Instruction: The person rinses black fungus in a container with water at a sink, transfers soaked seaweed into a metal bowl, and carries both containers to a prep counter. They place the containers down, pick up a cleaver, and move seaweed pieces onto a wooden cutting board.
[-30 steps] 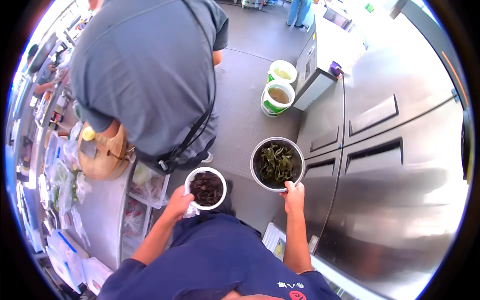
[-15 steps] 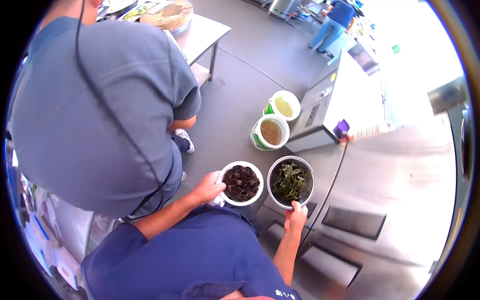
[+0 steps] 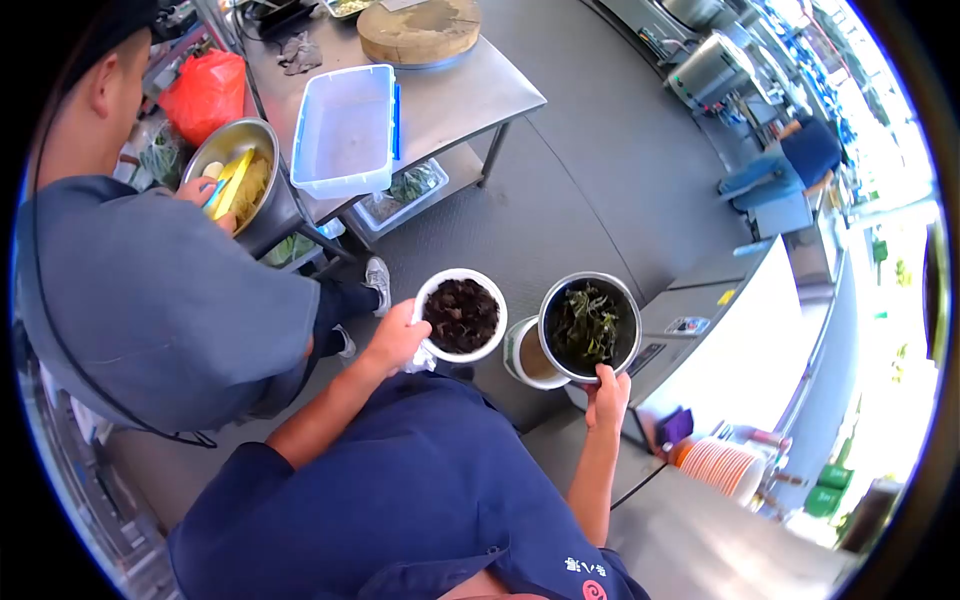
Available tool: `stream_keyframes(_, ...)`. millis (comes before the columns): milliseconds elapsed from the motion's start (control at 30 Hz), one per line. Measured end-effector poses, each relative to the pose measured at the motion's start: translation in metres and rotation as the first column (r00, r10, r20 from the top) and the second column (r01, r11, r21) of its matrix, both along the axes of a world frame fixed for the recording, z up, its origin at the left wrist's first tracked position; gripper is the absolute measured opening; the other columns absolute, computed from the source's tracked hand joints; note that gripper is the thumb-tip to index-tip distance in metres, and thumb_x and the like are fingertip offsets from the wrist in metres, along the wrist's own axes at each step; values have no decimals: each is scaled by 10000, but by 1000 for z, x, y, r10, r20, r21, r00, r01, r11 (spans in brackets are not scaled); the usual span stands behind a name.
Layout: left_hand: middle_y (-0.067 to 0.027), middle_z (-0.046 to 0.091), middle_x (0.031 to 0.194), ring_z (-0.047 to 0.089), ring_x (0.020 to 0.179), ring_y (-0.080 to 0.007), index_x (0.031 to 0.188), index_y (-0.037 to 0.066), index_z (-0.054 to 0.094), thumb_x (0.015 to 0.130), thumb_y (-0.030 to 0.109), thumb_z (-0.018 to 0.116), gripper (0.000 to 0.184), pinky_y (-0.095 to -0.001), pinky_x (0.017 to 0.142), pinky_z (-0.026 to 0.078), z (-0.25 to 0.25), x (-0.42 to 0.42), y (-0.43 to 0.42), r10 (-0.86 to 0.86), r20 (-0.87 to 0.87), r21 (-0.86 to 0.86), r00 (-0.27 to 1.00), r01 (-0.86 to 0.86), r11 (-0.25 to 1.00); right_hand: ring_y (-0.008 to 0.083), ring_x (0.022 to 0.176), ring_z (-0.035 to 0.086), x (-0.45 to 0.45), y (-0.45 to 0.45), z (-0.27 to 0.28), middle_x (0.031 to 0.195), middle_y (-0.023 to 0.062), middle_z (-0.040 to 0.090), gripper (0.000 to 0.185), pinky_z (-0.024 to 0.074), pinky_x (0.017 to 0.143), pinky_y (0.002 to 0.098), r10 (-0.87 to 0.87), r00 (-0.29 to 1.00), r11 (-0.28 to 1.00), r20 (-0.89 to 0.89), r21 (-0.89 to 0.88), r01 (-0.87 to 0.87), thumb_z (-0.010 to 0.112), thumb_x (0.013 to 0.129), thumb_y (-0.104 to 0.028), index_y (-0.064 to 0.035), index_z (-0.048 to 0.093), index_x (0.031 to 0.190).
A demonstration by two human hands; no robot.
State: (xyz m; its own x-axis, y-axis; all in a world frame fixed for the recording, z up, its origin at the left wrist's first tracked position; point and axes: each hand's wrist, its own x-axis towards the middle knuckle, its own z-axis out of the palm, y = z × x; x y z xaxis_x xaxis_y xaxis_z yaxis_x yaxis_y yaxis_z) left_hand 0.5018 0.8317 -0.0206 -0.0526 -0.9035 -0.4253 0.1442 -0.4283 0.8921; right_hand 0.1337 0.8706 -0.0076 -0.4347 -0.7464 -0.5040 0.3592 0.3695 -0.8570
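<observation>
My left hand [image 3: 398, 338] is closed on the rim of a white bowl [image 3: 462, 273] filled with dark brown, crinkled pieces that look like wood ear fungus. A crumpled white cloth or paper [image 3: 418, 360] shows below that hand. On the other side, my right hand [image 3: 607, 399] grips the near rim of a round metal bowl [image 3: 634, 318], thumb over the edge. Limp dark green leaves [image 3: 586, 325] lie inside it. Both bowls are held level at waist height, a small gap apart.
A co-worker [image 3: 170, 290] at left handles yellow strips over a metal bowl [image 3: 203, 160]. A steel table [image 3: 450, 100] carries a plastic container [image 3: 345, 135] and chopping board [image 3: 420, 35]. A bucket [image 3: 520, 360] stands below; a white-topped cabinet [image 3: 740, 340] and stacked bowls [image 3: 720, 468] are right.
My view has turned left, bringing the table, the plastic container and the co-worker's bowl into sight. Both bowls are still in my hands, and the metal one now overlaps a bucket.
</observation>
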Motion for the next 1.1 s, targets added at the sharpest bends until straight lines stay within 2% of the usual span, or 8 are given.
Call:
stream_keyframes(133, -122, 692, 1012, 685, 878, -204, 1221, -60, 592, 791, -80, 476, 446, -337, 794, 552, 4, -15, -86, 251, -73, 63, 965, -247, 967, 157, 673, 639, -20, -133, 6, 879, 67, 675, 163, 504, 545, 299, 125, 992, 992, 19, -27, -124, 625, 873, -59, -25, 594, 1030)
stream_keyframes(433, -145, 677, 956, 689, 783, -238, 1165, -62, 590, 819, -60, 469, 366, -376, 655, 568, -83, -2, -349, 562, -42, 108, 826, -555, 825, 150, 642, 648, -26, -391, 4, 852, 63, 693, 122, 521, 557, 284, 301, 951, 952, 72, 37, -304, 596, 889, -14, -6, 635, 1004)
stream_keyframes(633, -178, 659, 924, 698, 764, -287, 1120, -74, 568, 827, -38, 487, 306, -412, 635, 579, -162, 15, -511, 785, -41, 70, 619, -782, 620, 164, 714, 663, -61, -537, 24, 951, 72, 699, 177, 511, 585, 287, 386, 923, 921, 4, 56, -386, 610, 898, -23, -15, 621, 1074)
stream_keyframes(700, -193, 657, 913, 705, 750, -314, 1113, -83, 560, 823, -43, 489, 301, -441, 616, 583, -170, 14, -548, 917, -8, 120, 399, -910, 397, 160, 724, 657, -72, -582, 26, 943, 63, 694, 172, 503, 589, 288, 395, 918, 917, 14, 51, -396, 610, 901, -28, -22, 614, 1073)
stream_keyframes(867, -211, 675, 944, 722, 779, -339, 1092, -109, 592, 820, -32, 509, 295, -449, 663, 604, -209, 18, -609, 981, -38, 143, 189, -971, 192, 159, 727, 648, -111, -715, -3, 941, 67, 688, 175, 497, 587, 286, 448, 894, 892, 14, 64, -448, 603, 903, -27, -17, 609, 1078)
stream_keyframes(967, -179, 689, 943, 713, 807, -302, 1113, -62, 603, 911, 99, 592, 259, -431, 677, 594, -212, 21, -618, 979, -41, 135, 197, -970, 201, 155, 707, 644, -131, -804, -22, 933, 72, 690, 166, 496, 574, 280, 531, 847, 844, -14, 95, -527, 595, 903, -24, -9, 612, 1068)
stream_keyframes(1033, -159, 679, 859, 669, 711, -249, 1025, 31, 554, 979, 337, 641, 322, -421, 612, 578, -181, -3, -625, 985, 52, 178, 166, -972, 155, 150, 685, 642, -144, -871, -27, 915, 73, 690, 165, 496, 558, 286, 654, 756, 754, -17, 90, -650, 587, 904, -21, 0, 615, 1065)
stream_keyframes(1100, -163, 678, 836, 656, 689, -266, 1002, 41, 544, 946, 325, 652, 309, -428, 605, 560, -173, -22, -630, 999, 44, 198, 21, -980, 12, 144, 654, 635, -142, -937, -6, 886, 72, 687, 173, 491, 533, 279, 718, 689, 696, -95, 110, -710, 579, 896, -18, 6, 618, 1063)
